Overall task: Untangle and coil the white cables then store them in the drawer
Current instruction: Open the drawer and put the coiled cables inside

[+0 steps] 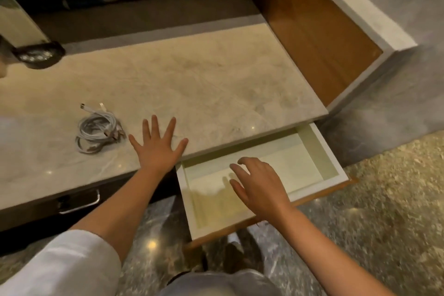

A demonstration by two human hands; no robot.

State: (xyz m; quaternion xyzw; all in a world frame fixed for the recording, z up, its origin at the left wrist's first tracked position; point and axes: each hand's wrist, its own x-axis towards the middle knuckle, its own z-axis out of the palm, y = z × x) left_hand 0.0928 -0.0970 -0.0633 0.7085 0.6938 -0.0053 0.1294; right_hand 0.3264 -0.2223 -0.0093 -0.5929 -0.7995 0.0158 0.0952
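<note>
Marble floor below; nearest, the right hand (258, 184) hovers relaxed and empty over the open drawer (332, 151). Left hand (157, 145) lies flat, fingers spread, on the countertop (216, 74). Coiled white cables (98, 128) beside it await lifting in.

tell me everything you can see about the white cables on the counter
The white cables lie in a loose bundle of overlapping loops on the pale marble-look countertop, near its front edge. Two connector ends stick out at the far side, and a darker plug rests on the loops' right side. They look like smooth plastic-sheathed charging leads. Nothing touches them; the left hand lies flat just to their right.
</note>
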